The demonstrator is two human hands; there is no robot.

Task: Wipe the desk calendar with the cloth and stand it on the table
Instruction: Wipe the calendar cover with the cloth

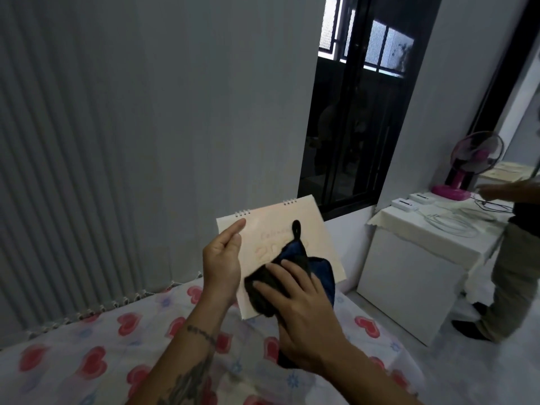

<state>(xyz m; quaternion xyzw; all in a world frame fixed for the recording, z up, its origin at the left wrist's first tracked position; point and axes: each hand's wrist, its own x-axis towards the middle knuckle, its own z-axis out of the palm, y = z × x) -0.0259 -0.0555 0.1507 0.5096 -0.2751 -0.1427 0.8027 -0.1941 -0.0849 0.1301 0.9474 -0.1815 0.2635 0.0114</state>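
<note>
Lettering on the desk calendar (315,229) is faint: you can make out a large "20" and a pale word above it, too washed out to read. Your left hand (223,258) grips the calendar's left edge, thumb on its face, lifting it above the heart-print tablecloth (87,361). Your right hand (301,314) presses the dark blue cloth (318,267) flat against the lower face, fingers slightly spread.
</note>
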